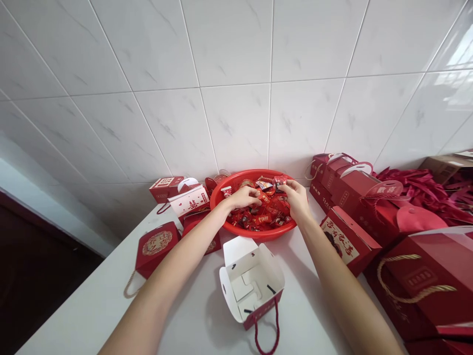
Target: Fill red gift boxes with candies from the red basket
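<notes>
A red plastic basket (254, 235) full of candies in mostly red wrappers (266, 214) stands by the wall. My left hand (244, 197) is over its left part, fingers curled down and pressed together among the candies; what they grip is hidden. At the basket's right rim, my right hand (296, 197) pinches a red wrapped candy (280, 181) between thumb and fingers. Nearer to me, between my forearms, sits an open gift box (253, 286) with a white inside, raised flaps and a dark red rope handle (277, 335). No candies show inside it.
Closed red gift boxes (157, 246) and a white-and-red box (190, 201) stand on the left of the white table (88, 305). Several more red boxes (351, 192) crowd the right side, with red ribbon-like material (414, 190) and a cardboard box (441, 167) behind. A tiled wall (236, 128) bounds the back.
</notes>
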{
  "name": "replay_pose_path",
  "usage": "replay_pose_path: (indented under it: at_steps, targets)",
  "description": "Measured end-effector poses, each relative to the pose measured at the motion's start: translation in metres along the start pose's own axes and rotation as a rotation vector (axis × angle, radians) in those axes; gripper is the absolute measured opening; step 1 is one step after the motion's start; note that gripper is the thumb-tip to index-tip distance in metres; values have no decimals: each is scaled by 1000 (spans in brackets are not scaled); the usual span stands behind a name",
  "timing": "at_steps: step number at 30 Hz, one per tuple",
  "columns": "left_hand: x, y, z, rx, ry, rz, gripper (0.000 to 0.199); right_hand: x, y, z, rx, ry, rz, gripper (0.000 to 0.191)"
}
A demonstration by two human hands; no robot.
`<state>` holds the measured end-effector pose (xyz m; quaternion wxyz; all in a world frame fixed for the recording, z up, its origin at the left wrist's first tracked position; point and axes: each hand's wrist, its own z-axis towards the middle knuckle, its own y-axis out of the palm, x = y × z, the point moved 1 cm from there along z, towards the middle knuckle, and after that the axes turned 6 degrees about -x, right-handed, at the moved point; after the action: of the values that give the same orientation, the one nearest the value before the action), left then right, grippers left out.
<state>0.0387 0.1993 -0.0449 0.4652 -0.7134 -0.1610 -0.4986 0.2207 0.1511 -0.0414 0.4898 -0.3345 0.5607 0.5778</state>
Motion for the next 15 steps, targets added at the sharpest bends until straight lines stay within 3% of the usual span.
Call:
replay_pose_path:
  at_steps: [4, 7, 12, 15]
  targets:
    - [1, -1, -1, 165, 30, 110, 14, 1, 1, -1, -5, -29, 13, 26]
    - [1, -1, -1, 224, 12, 168, 3, 1, 1, -1, -2, -41, 23, 26]
    - [4, 0, -5, 185, 20, 316, 15, 2, 0, 0, 8, -34, 15, 26]
    - [8, 3, -7, 168, 16, 393, 33, 3, -1, 1, 36, -43, 31, 27]
